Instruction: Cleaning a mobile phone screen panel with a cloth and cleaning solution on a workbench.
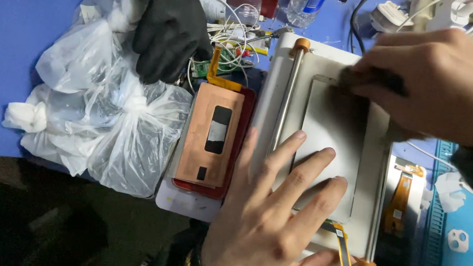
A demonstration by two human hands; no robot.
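My left hand [275,216] lies flat, fingers spread, on a pale rectangular panel [331,127] that sits on a white machine plate [271,91] with a metal rod and orange end caps. My right hand [438,84] is closed on a small dark pad [358,77] and presses it against the panel's far end. An orange flex cable [342,249] sticks out from under the panel beside my left thumb. A copper-coloured phone screen back [215,132] lies on a red mat to the left of the plate.
Another person's black-gloved hand [169,32] rests at the top left over knotted clear plastic bags [108,115]. White cables, a small green board and a plastic bottle [302,4] crowd the back. A second screen part [403,195] and a blue mat [461,215] lie right.
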